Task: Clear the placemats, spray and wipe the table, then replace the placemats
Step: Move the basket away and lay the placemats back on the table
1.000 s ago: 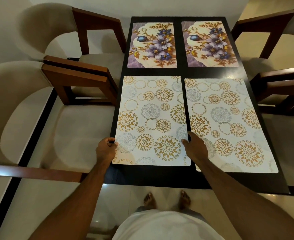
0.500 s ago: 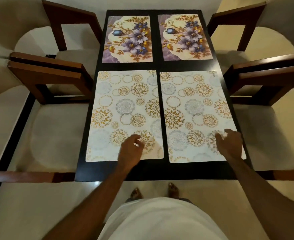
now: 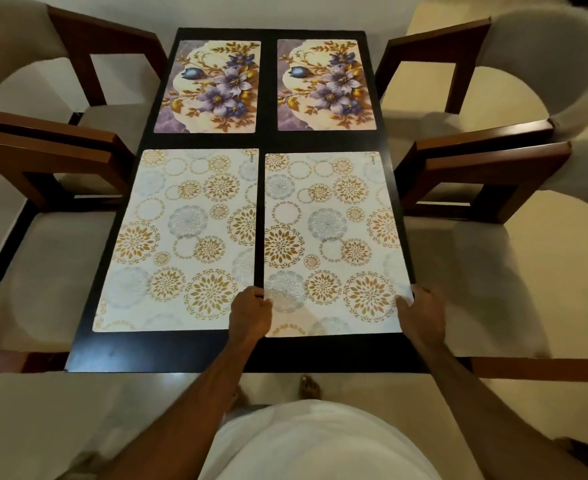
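The near-right placemat (image 3: 334, 244), white with gold circles, lies flat on the dark desk (image 3: 168, 351). The left hand (image 3: 251, 315) grips its near-left edge with curled fingers, and the right hand (image 3: 422, 315) grips its near-right edge the same way. Just beside it lies a matching near-left placemat (image 3: 178, 244). Beyond them sit two purple floral placemats (image 3: 213, 86) (image 3: 327, 84). Four cushioned wooden chairs (image 3: 46, 161) (image 3: 486, 174) flank the desk closely on both sides.

Four placemats lie flat on the dark bench (image 3: 168, 351): two purple-flowered placemats (image 3: 209, 86) at the far end, two gold-medallion placemats (image 3: 178, 240) nearer.
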